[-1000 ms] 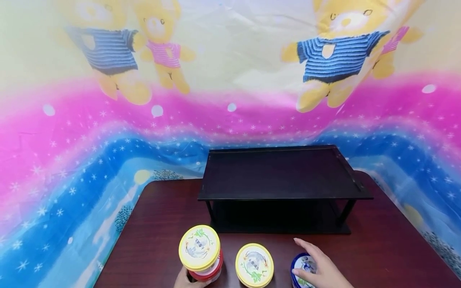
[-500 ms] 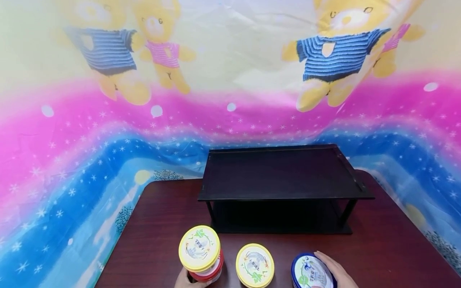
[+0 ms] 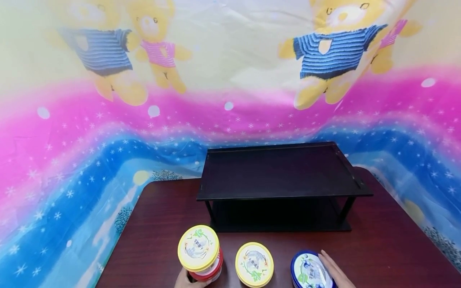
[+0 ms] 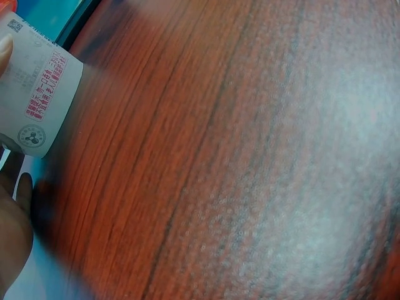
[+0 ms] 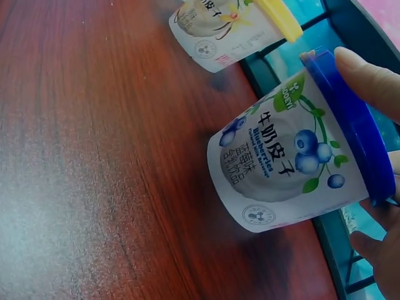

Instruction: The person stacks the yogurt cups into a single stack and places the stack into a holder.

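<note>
On the left, a yellow-lidded cup sits stacked on a red-lidded cup. My left hand grips the lower cup; its white printed side shows in the left wrist view, with a thumb on it. At the right, a blue-lidded cup with blueberries printed on its wall stands on the table. My right hand holds it by the lid, thumb on one side and fingers on the other, as the right wrist view shows. Another yellow-lidded cup stands between the hands, touched by neither.
A black two-level shelf stands behind the cups on the dark red wooden table. Around the table's back and sides hangs a colourful cloth printed with teddy bears.
My right hand has moved from over the blue lid to the cup's right side and taken hold of it. The left hand keeps its grip on the stack. The head view has shifted slightly.
</note>
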The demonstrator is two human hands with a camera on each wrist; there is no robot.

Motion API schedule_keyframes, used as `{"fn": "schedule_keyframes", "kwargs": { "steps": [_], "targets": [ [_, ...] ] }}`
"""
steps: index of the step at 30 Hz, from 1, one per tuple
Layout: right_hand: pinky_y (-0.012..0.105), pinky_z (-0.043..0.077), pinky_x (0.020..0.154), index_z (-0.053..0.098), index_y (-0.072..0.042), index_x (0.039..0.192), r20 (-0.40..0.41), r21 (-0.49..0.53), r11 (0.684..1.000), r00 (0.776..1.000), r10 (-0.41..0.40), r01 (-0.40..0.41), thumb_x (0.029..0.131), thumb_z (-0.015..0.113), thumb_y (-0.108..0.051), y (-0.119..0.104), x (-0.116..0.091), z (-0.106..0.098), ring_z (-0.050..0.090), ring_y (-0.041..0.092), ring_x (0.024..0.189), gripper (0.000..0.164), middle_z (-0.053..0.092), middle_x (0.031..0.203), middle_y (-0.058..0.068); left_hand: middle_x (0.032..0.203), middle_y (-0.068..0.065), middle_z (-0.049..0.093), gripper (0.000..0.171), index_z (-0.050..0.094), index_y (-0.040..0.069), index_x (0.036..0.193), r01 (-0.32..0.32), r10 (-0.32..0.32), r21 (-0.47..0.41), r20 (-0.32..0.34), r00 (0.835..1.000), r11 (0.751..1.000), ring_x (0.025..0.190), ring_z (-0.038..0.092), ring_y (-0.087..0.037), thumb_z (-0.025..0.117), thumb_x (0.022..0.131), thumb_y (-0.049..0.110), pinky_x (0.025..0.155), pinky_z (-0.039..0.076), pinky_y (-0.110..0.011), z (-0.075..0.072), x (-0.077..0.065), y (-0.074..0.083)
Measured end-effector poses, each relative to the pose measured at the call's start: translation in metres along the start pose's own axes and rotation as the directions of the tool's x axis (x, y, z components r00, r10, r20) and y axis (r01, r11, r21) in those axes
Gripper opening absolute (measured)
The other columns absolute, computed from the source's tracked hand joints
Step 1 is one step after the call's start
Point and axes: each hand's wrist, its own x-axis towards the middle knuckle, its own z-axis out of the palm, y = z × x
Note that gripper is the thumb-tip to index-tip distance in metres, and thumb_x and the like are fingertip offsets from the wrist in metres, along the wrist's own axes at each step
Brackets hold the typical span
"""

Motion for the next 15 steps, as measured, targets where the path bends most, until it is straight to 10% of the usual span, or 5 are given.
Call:
{"fn": "schedule_keyframes", "kwargs": {
  "steps": [5,10,15],
  "targets": [
    [0.004,0.013,0.088,0.025,-0.01,0.135,-0.029,-0.024,1.0,0.999,0.018,-0.019,0.084,0.05,-0.043,0.001,-0.0019,0.0048,0.011,-0.003,0.123,0.066,0.011,0.14,-0.014,0.105,-0.015,0.052,0.067,0.038,-0.005,0.115,0.048,-0.047,0.033,-0.02,0.999,0.998,0.091,0.051,-0.013,0.076,0.062,0.012,0.076,0.041,-0.021,-0.0008,-0.0008,0.0037],
    [0.003,0.015,0.086,0.032,-0.007,0.132,-0.057,-0.014,0.994,0.993,0.104,-0.105,0.065,0.07,-0.023,-0.0046,-0.003,0.0047,0.016,-0.006,0.12,0.079,0.019,0.135,-0.018,0.108,-0.017,0.051,0.072,0.036,-0.006,0.117,0.083,-0.083,0.024,-0.011,0.996,0.996,0.095,0.05,-0.02,0.077,0.062,0.015,0.077,0.041,-0.023,-0.0009,0.0013,0.0051],
    [0.004,0.015,0.087,0.032,-0.013,0.133,-0.059,-0.004,0.997,0.995,0.078,-0.078,0.062,0.072,-0.026,-0.0043,0.0007,0.002,0.018,-0.006,0.119,0.082,0.022,0.133,-0.019,0.104,-0.013,0.054,0.065,0.039,-0.005,0.112,-0.003,0.003,0.001,-0.018,1.0,1.0,0.09,0.052,-0.013,0.076,0.062,0.013,0.075,0.041,-0.021,0.0001,-0.0004,0.0011]
  ]
}}
